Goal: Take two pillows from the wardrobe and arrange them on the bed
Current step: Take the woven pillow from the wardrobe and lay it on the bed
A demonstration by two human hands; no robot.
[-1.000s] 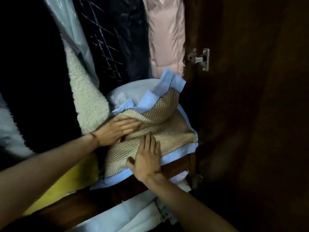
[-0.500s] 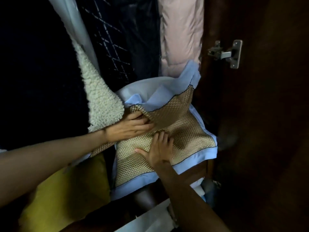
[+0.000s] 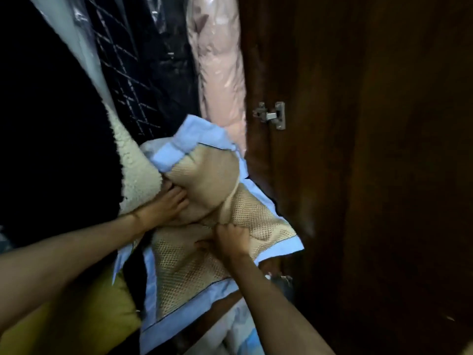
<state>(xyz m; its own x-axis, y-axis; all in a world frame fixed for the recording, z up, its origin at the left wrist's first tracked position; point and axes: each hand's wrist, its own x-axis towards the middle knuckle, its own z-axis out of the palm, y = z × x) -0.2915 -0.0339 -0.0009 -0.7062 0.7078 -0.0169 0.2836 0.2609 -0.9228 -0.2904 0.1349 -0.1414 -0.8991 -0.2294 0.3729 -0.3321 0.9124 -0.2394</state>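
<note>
Two pillows with tan mesh tops and light blue borders are stacked inside the wardrobe. The lower pillow (image 3: 186, 275) hangs over the shelf edge. The upper pillow (image 3: 204, 180) is bunched and blurred behind it. My left hand (image 3: 163, 208) is pushed in between the two pillows, its fingers curled against the upper one. My right hand (image 3: 230, 239) is shut on a pinch of mesh fabric at the lower pillow's top edge. The bed is not in view.
Hanging clothes fill the wardrobe above: a cream fleece (image 3: 135, 175), a dark checked garment (image 3: 133, 73) and a pink padded coat in plastic (image 3: 220, 85). A yellow cushion (image 3: 84, 316) lies at lower left. The dark wooden door (image 3: 371, 175) with a metal hinge (image 3: 273, 115) stands at right.
My right hand went from lying flat on the lower pillow to gripping its fabric. The left hand pushed deeper under the upper pillow, which has lifted and bunched.
</note>
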